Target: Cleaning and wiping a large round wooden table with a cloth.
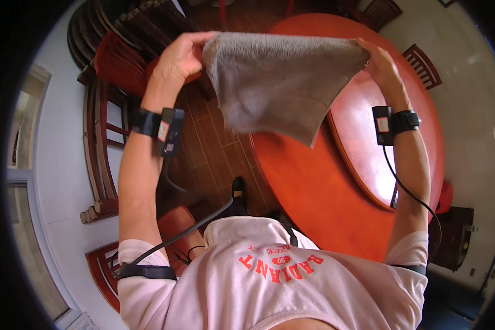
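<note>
Cloth (278,82) pinched at upper corners by left hand (180,59) and right hand (380,61); spreading step apparently in hand; level tension seemingly needed next.

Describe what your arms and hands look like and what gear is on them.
The left hand and right hand are gloveless. Each wrist has a black strap bearing a boxy black device with a small white-and-red label. A black cable runs from the right one. Black armbands sit at the short, pale pink T-shirt sleeves.
</note>
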{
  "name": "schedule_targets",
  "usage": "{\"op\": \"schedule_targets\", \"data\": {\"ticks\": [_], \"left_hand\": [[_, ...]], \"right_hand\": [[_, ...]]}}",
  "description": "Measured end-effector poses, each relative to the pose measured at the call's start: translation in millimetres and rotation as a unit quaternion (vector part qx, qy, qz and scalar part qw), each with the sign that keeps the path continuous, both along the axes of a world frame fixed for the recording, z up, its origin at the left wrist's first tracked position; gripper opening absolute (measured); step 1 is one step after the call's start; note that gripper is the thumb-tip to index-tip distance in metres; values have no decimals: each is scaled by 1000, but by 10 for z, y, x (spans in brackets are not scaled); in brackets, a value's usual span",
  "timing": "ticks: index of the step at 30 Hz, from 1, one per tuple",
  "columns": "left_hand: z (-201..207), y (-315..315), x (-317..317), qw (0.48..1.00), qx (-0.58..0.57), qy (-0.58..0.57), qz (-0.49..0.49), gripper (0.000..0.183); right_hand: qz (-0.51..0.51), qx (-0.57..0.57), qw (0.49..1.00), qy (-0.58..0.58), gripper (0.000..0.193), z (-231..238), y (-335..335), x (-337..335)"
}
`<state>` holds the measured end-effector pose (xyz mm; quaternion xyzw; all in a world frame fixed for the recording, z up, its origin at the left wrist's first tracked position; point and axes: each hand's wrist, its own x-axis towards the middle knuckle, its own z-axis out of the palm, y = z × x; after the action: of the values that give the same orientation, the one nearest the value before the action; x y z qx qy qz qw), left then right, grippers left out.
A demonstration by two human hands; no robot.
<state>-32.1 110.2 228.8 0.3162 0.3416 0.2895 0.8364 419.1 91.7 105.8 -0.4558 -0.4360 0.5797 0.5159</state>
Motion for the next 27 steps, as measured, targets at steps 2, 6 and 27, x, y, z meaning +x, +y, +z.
{"op": "schedule_targets", "data": {"ticks": [2,6,27], "left_hand": [[342,194,-63,998,55,28,-12,24],[991,214,174,981,132,126,61,25],[-1486,-2578,-526,947,-86,305,49,37]], "right_hand": [[-24,-10,999,19,24,362,121,-93],[-73,1,994,85,24,1081,120,-147],[-29,-270,962,8,13,-1310,-3383,-1007]]}}
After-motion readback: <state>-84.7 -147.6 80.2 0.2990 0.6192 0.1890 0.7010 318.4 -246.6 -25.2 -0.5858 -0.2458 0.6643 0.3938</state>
